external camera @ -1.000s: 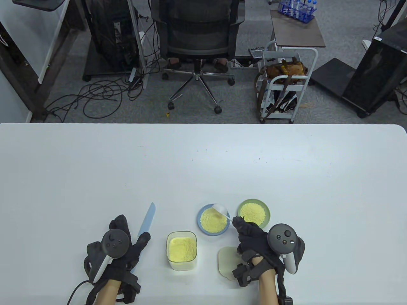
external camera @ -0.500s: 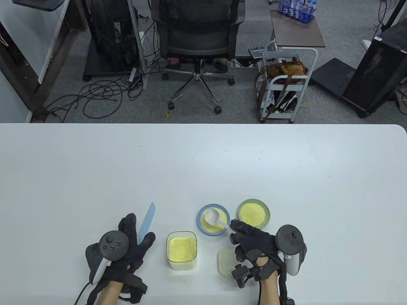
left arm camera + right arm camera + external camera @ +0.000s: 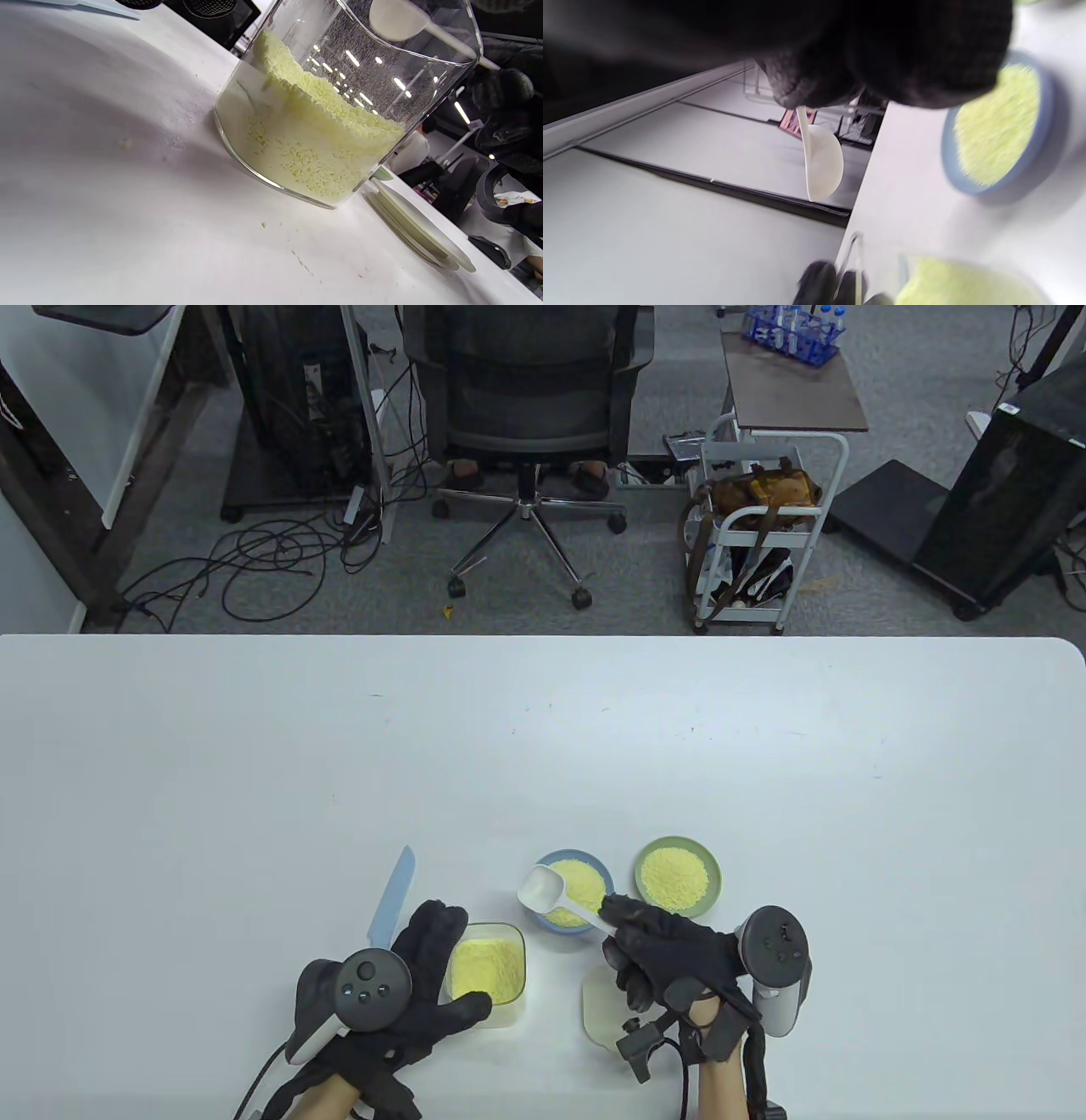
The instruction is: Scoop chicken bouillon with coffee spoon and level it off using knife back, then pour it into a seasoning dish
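Two hands, one emptied spoon: my right hand pinches its handle, bowl now off the blue dish; left hand, fingers spread, has left the knife for the bouillon jar, apparently steadying the next scoop.

The left hand covers the near left corner of the glass container and the handle of the blue knife. The right hand hides the end of the coffee spoon handle and much of the pale lid on the bench. In the right wrist view the glove fills the top, out of focus, and the blue dish and container are blurred. In the left wrist view the container's top is cut off by the picture's edge.
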